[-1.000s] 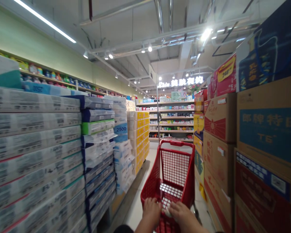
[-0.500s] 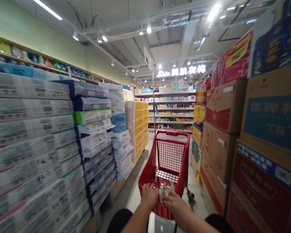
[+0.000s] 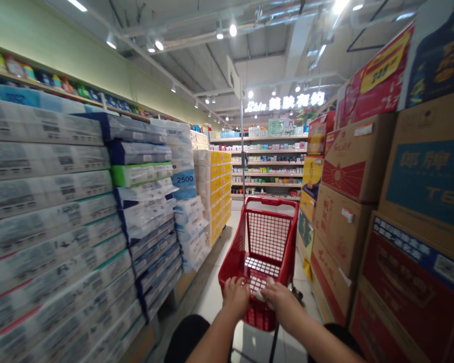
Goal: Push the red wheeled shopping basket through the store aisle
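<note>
Both my hands sit on the near rim of a red plastic shopping cart (image 3: 267,200), which stands in front of me with its mesh wall and white-lined floor in view. My left hand (image 3: 235,297) curls over that rim. My right hand (image 3: 280,297) rests just to its right, pinching a small crumpled whitish item (image 3: 259,296) whose shape is mostly hidden by my fingers. The cart looks bare apart from that item.
A narrow tiled aisle runs ahead between tall stacks of plastic-wrapped paper packs (image 3: 49,201) on the left and cardboard cartons (image 3: 348,161) on the right. Stocked shelves (image 3: 267,166) stand at the far end beneath a lit sign (image 3: 287,103).
The crumpled item, earlier held up between both hands, now sits lower and mostly under my right fingers. The view has tilted slightly, and the cart has rolled a little along the aisle.
</note>
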Demonstrator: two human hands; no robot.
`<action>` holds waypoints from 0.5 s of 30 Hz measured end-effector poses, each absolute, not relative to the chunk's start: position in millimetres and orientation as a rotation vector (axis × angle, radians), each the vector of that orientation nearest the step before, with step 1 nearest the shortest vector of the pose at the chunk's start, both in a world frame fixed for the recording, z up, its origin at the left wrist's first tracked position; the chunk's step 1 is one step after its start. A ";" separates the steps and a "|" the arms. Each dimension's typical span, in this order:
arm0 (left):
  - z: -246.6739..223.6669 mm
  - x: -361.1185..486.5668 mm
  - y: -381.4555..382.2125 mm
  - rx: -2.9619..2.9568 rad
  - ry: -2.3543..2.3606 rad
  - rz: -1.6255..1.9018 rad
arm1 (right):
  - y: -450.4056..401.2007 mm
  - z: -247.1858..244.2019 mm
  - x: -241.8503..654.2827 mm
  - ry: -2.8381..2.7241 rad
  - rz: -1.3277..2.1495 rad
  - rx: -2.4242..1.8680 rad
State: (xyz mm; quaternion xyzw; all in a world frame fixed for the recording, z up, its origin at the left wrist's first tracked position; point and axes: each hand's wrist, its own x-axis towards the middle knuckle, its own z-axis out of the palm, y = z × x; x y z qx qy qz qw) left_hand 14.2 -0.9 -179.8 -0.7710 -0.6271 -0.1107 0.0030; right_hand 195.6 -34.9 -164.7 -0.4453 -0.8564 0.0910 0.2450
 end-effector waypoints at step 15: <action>-172.4 25.0 -7.8 -2.392 -2.040 -0.308 | -44.9 -161.6 208.7 -2.377 0.109 -1.057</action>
